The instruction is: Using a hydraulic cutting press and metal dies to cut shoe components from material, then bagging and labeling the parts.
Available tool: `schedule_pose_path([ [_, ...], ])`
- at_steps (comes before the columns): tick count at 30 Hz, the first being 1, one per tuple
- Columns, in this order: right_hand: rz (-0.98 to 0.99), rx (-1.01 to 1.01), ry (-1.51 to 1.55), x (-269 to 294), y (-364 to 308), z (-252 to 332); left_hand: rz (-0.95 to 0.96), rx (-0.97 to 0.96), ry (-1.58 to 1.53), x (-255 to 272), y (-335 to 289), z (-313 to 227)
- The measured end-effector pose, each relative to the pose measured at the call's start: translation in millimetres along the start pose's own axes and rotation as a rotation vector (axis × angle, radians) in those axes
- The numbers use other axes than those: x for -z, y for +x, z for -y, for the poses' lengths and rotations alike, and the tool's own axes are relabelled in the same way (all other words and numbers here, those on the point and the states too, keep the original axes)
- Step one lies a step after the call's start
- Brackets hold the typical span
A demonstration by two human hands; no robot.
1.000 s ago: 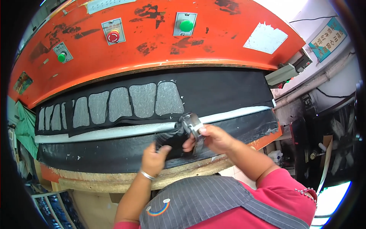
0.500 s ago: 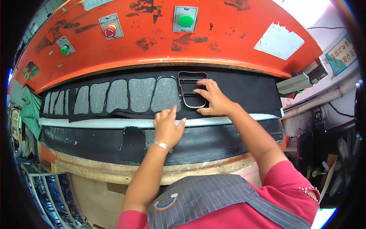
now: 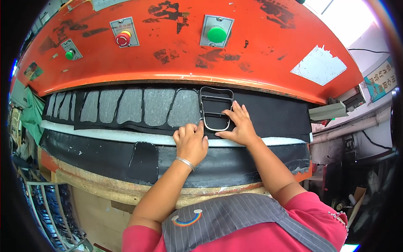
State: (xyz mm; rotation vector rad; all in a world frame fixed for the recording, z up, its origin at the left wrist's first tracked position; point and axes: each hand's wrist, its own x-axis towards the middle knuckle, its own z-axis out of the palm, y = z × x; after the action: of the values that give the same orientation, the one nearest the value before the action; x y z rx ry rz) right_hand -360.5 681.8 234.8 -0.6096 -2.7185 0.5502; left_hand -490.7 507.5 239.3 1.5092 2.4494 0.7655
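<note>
L hand, index out, rest curled, nothing held, is at the metal frame's lower-left corner & R hand, spread open, at its right rim, prob. to steady it on black sheet beside the end grey patch.

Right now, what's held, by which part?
Metal frame: right hand on its right side, left hand at its lower-left side. Gripped or just steadied, can't tell.

Metal frame pt. hidden by R fingers, apron btm cut off, panel top ditto
</note>
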Motion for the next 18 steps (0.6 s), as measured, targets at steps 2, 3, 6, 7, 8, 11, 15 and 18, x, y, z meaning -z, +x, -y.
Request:
schedule_pose_path([
  [2, 0.007, 0.021, -0.017, 4.6, 7.0, -0.1, 0.028, 0.007, -0.005, 6.1, 7.1, 3.1],
  [3, 0.079, -0.019, -0.053, 8.0, 9.9, 2.6, 0.1, 0.021, -0.065, 11.0, 11.3, 7.3],
  [6, 0.141, -0.08, -0.038, 37.5, 27.0, 15.3, 0.0, 0.12, -0.246, 39.7, 35.8, 42.5],
  [7, 0.132, -0.114, 0.024, 53.0, 35.7, 23.5, -0.16, 0.202, -0.36, 54.8, 46.2, 64.3],
  [8, 0.038, -0.04, 0.053, 68.7, 50.8, 31.1, -0.376, 0.267, -0.681, 69.6, 55.7, 89.1],
  [11, -0.178, 0.027, 0.119, 108.8, 97.7, 62.5, -0.711, 0.453, -0.343, 152.5, 77.0, 179.4],
  [15, -0.32, 0.011, 0.224, 127.8, 156.6, 90.7, -1.188, 0.454, 0.034, 225.8, 102.4, 216.3],
  [18, -0.384, -0.064, 0.075, 124.3, 177.0, 96.1, -0.754, 0.292, -0.285, 247.5, 103.3, 241.2],
])
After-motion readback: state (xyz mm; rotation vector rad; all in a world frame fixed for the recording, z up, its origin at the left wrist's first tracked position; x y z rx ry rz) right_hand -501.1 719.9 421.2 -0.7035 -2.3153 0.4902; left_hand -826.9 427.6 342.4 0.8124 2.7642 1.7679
